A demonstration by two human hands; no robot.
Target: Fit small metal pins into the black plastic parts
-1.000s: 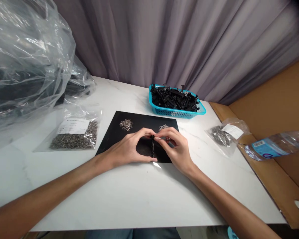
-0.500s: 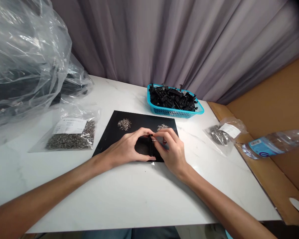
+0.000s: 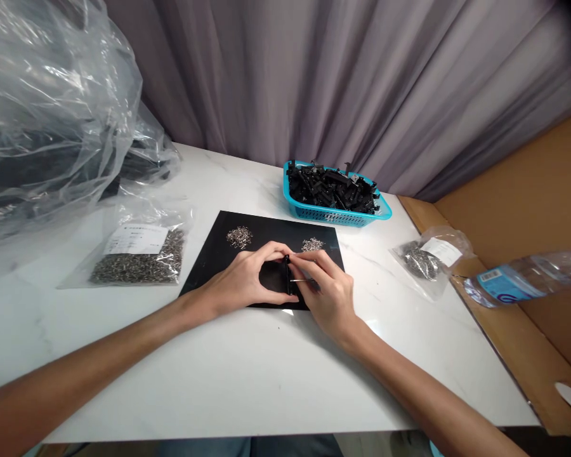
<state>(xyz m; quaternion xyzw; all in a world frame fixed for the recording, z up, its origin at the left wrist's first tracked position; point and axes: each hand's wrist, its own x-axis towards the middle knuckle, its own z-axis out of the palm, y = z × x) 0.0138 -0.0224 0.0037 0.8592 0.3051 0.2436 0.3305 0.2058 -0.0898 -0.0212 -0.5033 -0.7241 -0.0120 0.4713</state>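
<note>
Black plastic clip (image 3: 288,278) pinched upright-ish on the black mat (image 3: 219,266), long axis running near to far. Left hand (image 3: 245,282) gripping it from the left, right hand (image 3: 326,289) closed on a thin metal pin (image 3: 299,280) poking in sideways from the right.

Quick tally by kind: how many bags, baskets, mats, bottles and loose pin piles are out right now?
Plastic bags: 3
Blue basket: 1
Black mat: 1
Water bottle: 1
Loose pin piles: 2
Total: 8

Black part (image 3: 288,279) mostly behind fingers (image 3: 309,270).
</note>
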